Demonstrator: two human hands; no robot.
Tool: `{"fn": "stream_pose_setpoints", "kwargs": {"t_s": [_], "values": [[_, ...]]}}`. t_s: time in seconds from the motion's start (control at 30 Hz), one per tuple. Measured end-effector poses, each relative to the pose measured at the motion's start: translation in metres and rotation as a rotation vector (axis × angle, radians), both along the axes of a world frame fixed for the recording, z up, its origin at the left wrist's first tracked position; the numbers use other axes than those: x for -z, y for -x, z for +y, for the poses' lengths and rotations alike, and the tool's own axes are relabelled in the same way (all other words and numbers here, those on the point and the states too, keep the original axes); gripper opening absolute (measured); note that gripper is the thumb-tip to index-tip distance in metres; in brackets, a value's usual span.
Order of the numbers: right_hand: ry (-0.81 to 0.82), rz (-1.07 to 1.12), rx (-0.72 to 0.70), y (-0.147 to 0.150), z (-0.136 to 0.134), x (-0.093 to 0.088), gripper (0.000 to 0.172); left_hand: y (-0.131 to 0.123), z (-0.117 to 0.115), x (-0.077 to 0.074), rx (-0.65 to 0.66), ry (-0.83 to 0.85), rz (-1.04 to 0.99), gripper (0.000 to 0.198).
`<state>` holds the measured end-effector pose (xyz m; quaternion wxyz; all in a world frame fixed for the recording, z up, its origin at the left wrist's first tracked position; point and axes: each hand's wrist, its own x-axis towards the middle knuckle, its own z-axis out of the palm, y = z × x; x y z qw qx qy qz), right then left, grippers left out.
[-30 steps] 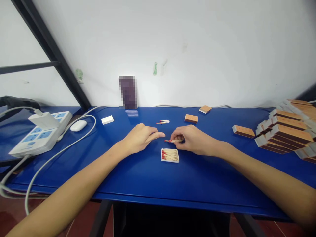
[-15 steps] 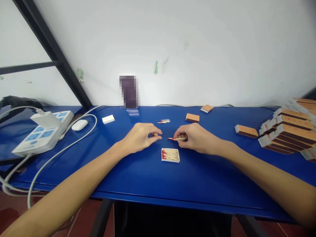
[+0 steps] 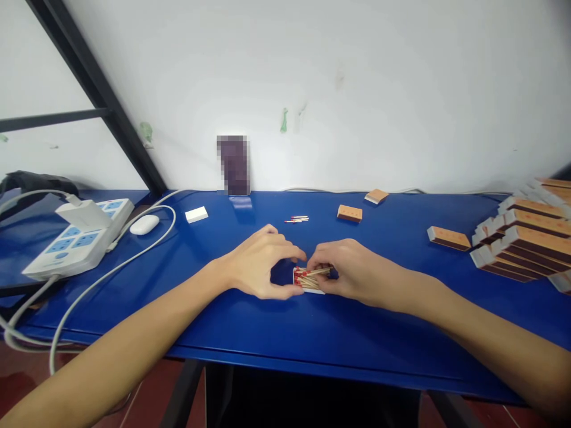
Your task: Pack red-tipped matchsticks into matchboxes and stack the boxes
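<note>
A small white tray point(image 3: 314, 291) full of red-tipped matches point(image 3: 307, 280) lies on the blue table point(image 3: 285, 333). Over its right side is my right hand point(image 3: 345, 270), fingers pinched on a few matches point(image 3: 320, 271) just above the others. My left hand point(image 3: 267, 264) is at the tray's left end, thumb and fingers apart in a curve, with nothing between them. Several loose matches point(image 3: 298, 219) lie farther back on the table.
Matchboxes point(image 3: 350, 213) stand behind my right hand, with a big stack point(image 3: 530, 238) at the right. A white box point(image 3: 197, 214), earbud case point(image 3: 144, 224), power strip point(image 3: 80, 241) and cables are on the left. A blurred phone point(image 3: 235, 165) leans on the wall.
Both hands have come down toward me to the tray. My right hand has brought its matches over the tray, and my left hand has spread its fingers wider.
</note>
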<state>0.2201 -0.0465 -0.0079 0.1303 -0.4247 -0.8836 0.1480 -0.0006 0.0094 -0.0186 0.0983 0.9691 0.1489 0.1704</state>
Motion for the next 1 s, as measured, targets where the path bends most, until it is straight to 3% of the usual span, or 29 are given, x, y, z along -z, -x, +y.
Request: {"fn": "stream_pose_setpoints", "kwargs": {"t_s": [0.3,0.63,1.0], "values": [[-0.068,-0.114,0.021,-0.006,-0.002,0.0,0.021,-0.001,-0.001,0.005,-0.022,-0.085,-0.025,0.035],[-0.017,0.066,0.016,-0.009,0.001,-0.003,0.02,-0.001,0.003,0.008,-0.02,-0.062,-0.006,0.032],[-0.059,0.142,-0.036,-0.006,0.003,0.006,0.019,-0.001,0.004,0.009,-0.035,0.005,-0.037,0.034]]}}
